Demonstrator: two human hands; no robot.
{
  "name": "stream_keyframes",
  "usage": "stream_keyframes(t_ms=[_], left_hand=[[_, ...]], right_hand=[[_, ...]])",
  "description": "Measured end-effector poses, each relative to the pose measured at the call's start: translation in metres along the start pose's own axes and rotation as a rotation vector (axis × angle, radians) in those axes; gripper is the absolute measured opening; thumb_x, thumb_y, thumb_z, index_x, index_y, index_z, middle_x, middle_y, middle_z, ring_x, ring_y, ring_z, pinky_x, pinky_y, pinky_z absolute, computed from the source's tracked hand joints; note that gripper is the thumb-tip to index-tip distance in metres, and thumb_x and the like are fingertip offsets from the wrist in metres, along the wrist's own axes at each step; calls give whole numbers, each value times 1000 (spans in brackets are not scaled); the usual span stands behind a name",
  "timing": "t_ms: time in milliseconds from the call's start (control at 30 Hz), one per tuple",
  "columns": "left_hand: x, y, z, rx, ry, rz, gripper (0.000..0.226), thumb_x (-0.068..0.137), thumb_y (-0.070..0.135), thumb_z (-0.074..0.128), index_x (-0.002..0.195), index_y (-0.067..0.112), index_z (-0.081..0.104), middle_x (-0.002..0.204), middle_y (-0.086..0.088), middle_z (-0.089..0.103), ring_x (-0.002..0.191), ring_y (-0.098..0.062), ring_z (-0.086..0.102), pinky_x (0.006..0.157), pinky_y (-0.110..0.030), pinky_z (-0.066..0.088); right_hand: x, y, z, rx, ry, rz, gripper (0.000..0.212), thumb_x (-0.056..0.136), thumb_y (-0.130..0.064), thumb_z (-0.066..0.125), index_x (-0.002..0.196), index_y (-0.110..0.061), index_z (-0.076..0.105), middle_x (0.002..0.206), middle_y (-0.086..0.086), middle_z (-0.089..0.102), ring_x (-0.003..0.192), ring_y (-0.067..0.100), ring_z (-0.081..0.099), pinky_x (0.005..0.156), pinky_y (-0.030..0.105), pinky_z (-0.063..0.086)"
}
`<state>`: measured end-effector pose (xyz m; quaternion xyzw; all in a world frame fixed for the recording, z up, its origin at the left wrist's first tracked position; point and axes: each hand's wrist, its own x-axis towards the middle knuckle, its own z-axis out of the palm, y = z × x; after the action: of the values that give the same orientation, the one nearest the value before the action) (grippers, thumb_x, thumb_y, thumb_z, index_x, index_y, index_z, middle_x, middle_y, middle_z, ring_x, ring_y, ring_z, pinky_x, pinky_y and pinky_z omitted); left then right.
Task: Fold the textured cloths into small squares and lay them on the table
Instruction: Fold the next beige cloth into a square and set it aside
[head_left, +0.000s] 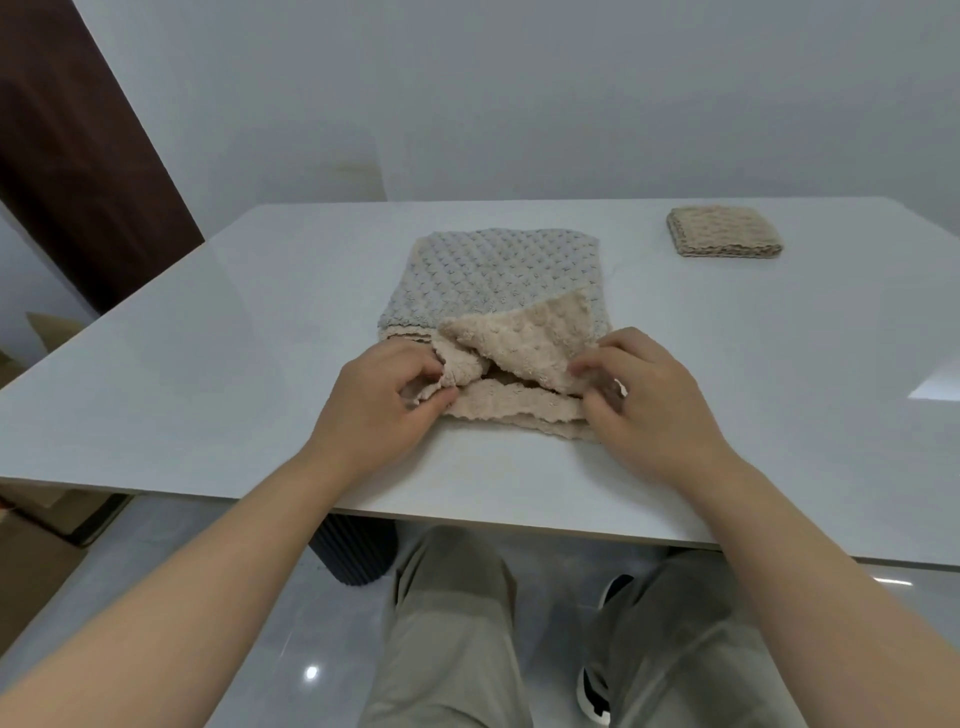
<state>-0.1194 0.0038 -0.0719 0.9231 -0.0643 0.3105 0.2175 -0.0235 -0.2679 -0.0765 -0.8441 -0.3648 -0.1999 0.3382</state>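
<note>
Item: beige plush cloth with a raised bubble texture (519, 353), lying mid-table near the front edge, its near part bunched and one corner turned back. It lay on a grey cloth of the same bubble texture (467, 275), spread flat behind and beneath it.

Grip: your left hand (384, 400) pinched the beige cloth's left edge between thumb and fingers; your right hand (639, 395) had closed on its right edge.

Handling (judged): light, soft and limp, with no stiffness to hold a crease; the pile looked grippy rather than slippery, nothing fragile. You would do best to take it at the corners and smooth each fold flat.

Surroundings: a folded beige square of textured cloth (724, 231) sat well apart at the far right of the glossy white table (208, 364).

Markings: no brand, label or legible writing showed anywhere.
</note>
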Motion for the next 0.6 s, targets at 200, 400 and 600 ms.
stream_keyframes(t_ms=[200, 400, 600], left_hand=[[0, 3, -5, 80, -218, -96, 15, 83, 15, 72, 76, 21, 60, 71, 12, 55, 72, -8, 49, 65, -34, 42], [26, 15, -21, -143, -46, -394, 5, 85, 24, 75, 85, 29, 76, 76, 15, 70, 72, 4, 59, 60, -8, 40], [62, 19, -35, -232, 61, -425, 8, 86, 22, 75, 93, 26, 74, 85, 11, 72, 85, -7, 67, 76, -28, 55]], right_hand=[[1, -2, -5, 74, -359, 143, 39, 80, -18, 63, 116, -33, 67, 111, -17, 53, 95, 1, 54, 85, 26, 47], [29, -15, -14, 230, -26, 329, 18, 92, -47, 68, 103, -33, 75, 97, -18, 67, 92, -3, 60, 80, 15, 44], [65, -14, -21, 367, 111, 454, 32, 88, -19, 73, 115, -36, 67, 97, -17, 61, 72, -3, 58, 68, 17, 47]])
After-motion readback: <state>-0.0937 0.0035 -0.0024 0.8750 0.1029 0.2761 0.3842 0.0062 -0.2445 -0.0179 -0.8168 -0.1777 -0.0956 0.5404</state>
